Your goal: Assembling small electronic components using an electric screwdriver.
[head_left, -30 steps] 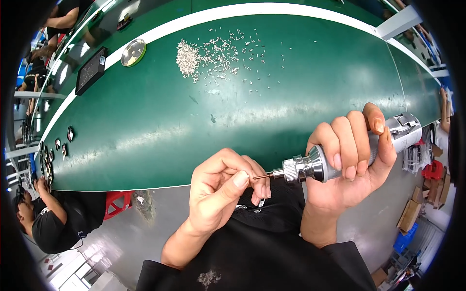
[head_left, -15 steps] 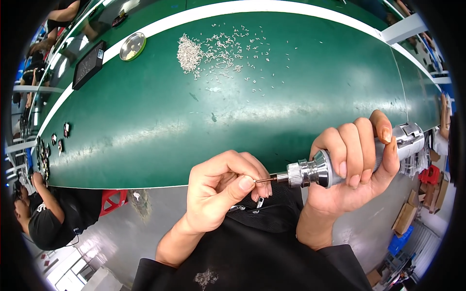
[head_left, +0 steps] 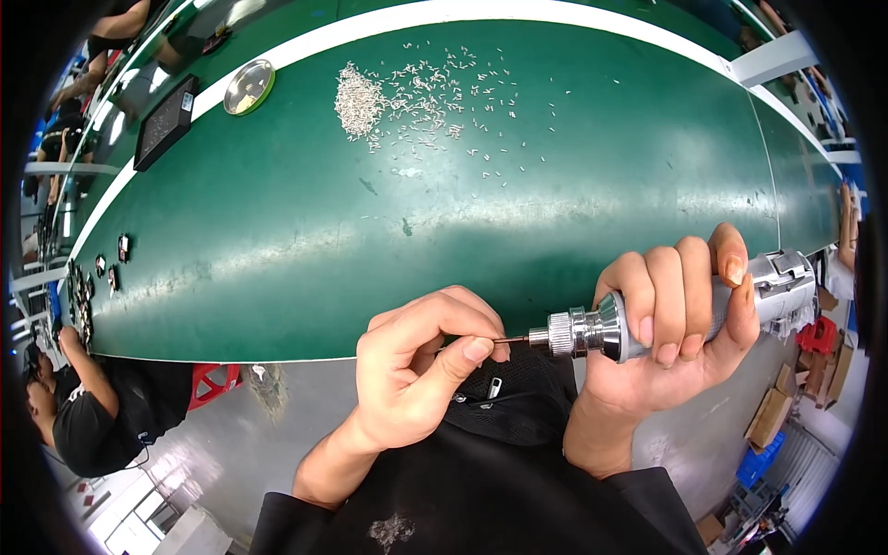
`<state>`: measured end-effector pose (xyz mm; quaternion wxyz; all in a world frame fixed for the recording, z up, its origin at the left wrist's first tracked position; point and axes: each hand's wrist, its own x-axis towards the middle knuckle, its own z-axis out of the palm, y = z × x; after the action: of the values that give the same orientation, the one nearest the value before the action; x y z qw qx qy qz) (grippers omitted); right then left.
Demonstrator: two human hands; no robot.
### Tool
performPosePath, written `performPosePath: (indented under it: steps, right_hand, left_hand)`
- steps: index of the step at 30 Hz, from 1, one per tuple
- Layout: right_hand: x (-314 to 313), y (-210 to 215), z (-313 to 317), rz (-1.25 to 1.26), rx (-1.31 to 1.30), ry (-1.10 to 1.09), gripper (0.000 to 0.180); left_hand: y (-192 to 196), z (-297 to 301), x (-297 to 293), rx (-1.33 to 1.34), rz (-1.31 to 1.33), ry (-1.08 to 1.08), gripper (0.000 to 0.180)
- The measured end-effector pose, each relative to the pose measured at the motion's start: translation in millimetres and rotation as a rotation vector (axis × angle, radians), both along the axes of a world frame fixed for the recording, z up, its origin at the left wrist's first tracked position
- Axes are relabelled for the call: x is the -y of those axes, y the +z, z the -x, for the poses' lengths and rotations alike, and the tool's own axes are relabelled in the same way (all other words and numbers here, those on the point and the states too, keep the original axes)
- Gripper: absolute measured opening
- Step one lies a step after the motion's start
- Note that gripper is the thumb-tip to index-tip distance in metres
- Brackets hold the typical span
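My right hand (head_left: 668,319) is wrapped round an electric screwdriver (head_left: 601,328) with a silver-grey body and a ribbed chrome collar, held nearly level above the table's near edge. Its thin bit (head_left: 515,339) points left, toward my left hand (head_left: 421,365). There the thumb and index finger are pinched together at the bit's tip. Whatever tiny part sits between them is hidden. Farther away on the green table (head_left: 592,176) lies a heap of small whitish pins (head_left: 358,104), with many more scattered to its right.
At the far left are a round clear dish (head_left: 250,88) with pale bits inside and a black tray (head_left: 166,125). Small dark parts (head_left: 124,248) lie by the left edge, where another person (head_left: 92,398) sits. A white rail (head_left: 518,11) borders the far side.
My left fingers have shifted slightly and closed tighter at the bit's tip. The screwdriver's rear end has dipped a little. The pins and trays stay in place.
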<state>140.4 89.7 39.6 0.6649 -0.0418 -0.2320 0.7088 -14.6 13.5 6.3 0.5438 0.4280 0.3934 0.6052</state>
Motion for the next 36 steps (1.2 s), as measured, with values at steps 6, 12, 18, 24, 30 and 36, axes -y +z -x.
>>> performPosePath:
  steps: [6, 12, 18, 24, 30, 36]
  right_hand:
    - [0, -10, -8, -0.043, 0.084, 0.007, 0.012]
    - [-1, -18, -11, 0.034, 0.121, -0.019, 0.015]
    - [-2, -11, -2, 0.237, 0.027, -0.101, 0.009]
    - [0, -23, -6, 0.300, 0.012, -0.174, 0.008]
    - [12, -41, 4, 0.368, 0.057, -0.099, 0.011]
    - [10, -51, 1, 0.284, 0.111, -0.096, 0.009]
  left_hand:
    - [-6, -2, -6, -0.431, -0.237, 0.126, 0.008]
    - [-9, -2, -15, -0.582, -0.297, 0.063, 0.012]
    - [-4, 3, -19, -0.557, -0.245, -0.025, 0.014]
    - [25, 61, -58, -0.937, -0.223, 0.245, 0.030]
    - [51, 264, -183, -1.713, 0.158, 0.714, 0.031]
    - [23, 345, -265, -1.826, 0.649, 0.571, 0.054]
